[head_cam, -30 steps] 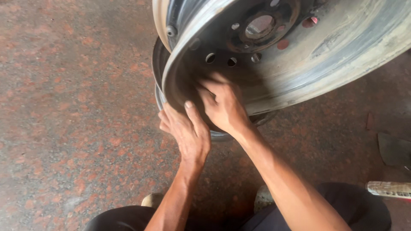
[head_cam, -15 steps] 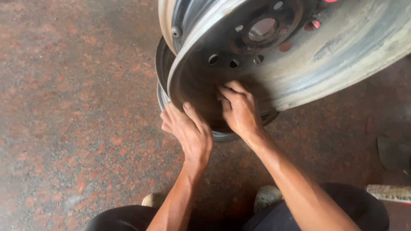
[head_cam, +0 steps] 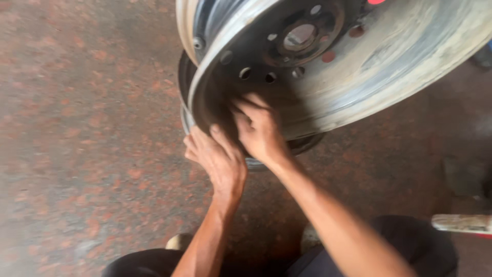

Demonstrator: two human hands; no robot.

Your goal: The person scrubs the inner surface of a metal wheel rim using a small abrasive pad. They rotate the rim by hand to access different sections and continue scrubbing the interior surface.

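A speckled red and brown stone floor (head_cam: 77, 128) is seen under everything, and it fills most of the view. A big metal wheel rim (head_cam: 410, 56) is stood on its edge on this floor, tilted over to one side, and it takes up the top right part of the view. Its wide outer band is grey and scuffed. In the darker middle of the rim a round centre hole (head_cam: 300, 37) is seen, with a ring of small round holes around it. Dark trousers (head_cam: 410, 246) are seen at the bottom, and two bare arms are stretched up from there to the rim. The right hand (head_cam: 261, 128) is laid flat on the dark inner face of the rim, just under the small holes, with the fingers spread wide and nothing held. The left hand (head_cam: 218, 159) is placed just beside it, a bit lower, at the bottom edge of the rim, with the fingers open and nothing gripped; the fingertips are blurred. A pale stick-like thing (head_cam: 461, 223) is seen lying on the floor at the right edge, well apart from both hands
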